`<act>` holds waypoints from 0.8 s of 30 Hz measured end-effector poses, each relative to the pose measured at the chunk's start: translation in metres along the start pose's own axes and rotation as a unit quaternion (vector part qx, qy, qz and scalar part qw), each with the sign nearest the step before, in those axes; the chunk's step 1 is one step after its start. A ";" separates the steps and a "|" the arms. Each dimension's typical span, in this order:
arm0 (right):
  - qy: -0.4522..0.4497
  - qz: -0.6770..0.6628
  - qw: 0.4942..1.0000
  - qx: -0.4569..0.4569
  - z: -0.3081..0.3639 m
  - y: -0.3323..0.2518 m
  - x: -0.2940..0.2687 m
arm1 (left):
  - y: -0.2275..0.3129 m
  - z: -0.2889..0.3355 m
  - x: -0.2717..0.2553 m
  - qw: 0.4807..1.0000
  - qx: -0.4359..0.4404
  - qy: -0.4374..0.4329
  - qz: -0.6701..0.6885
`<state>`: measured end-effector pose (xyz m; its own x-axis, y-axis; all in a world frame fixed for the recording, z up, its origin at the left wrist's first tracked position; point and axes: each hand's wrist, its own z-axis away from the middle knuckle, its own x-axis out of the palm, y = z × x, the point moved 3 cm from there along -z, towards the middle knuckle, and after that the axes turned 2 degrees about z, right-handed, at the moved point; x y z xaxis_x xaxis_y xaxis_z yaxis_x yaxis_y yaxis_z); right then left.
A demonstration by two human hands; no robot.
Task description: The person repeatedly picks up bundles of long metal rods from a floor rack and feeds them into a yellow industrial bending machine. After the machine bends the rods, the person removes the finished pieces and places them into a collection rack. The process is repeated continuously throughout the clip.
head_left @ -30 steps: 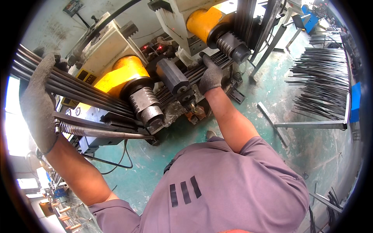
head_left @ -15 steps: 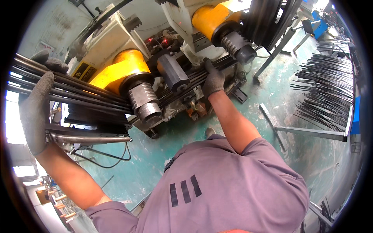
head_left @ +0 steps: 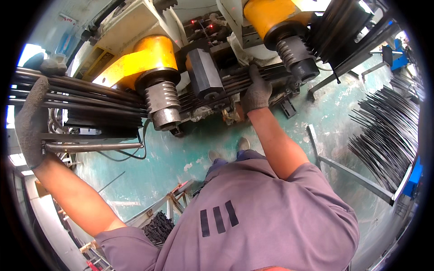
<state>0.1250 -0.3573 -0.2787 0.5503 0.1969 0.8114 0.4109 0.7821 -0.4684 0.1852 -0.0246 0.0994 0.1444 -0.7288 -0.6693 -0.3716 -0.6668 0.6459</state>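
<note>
Between the earlier frame and this one the bundle of dark steel rods (head_left: 86,97) had slid lower and farther left in the frame, and the bending machine (head_left: 135,27) had come closer, filling the top of the picture. At the left edge the left hand (head_left: 30,122), in a grey knitted glove, was wrapped over the outer end of the bundle, its fingers (head_left: 40,88) curled across the top rods in a closed grip. From there the rods ran rightward across the upper middle of the frame, passing behind the ribbed steel roller (head_left: 162,101) under the left yellow housing (head_left: 144,56) and beneath a dark hexagonal block (head_left: 204,72). Just right of centre, the right hand (head_left: 256,92), gloved likewise, pressed down on the rods and was closed over them, near the second roller (head_left: 296,58) below the right yellow housing (head_left: 266,16). A coiled metal hose (head_left: 90,147) lay just under the bundle at left. Bent rods (head_left: 389,131) were heaped on a rack at the right edge, well apart from both hands, above the green floor (head_left: 181,158).
</note>
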 end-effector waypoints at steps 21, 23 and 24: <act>-0.062 0.010 0.996 0.055 0.030 -0.032 0.006 | 0.038 0.043 -0.010 0.976 0.119 0.005 -0.181; -0.099 0.055 0.993 0.045 0.062 -0.048 -0.006 | 0.040 0.091 -0.028 0.970 0.173 0.050 -0.162; -0.114 0.077 0.990 0.033 0.078 -0.060 -0.014 | 0.038 0.115 -0.031 0.980 0.146 0.099 -0.092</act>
<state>0.0357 -0.3605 -0.2346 0.4212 0.4398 0.7932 0.2828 0.7673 -0.5756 0.0608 -0.0094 0.1026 0.3983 -0.6362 -0.6607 -0.5657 -0.7374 0.3690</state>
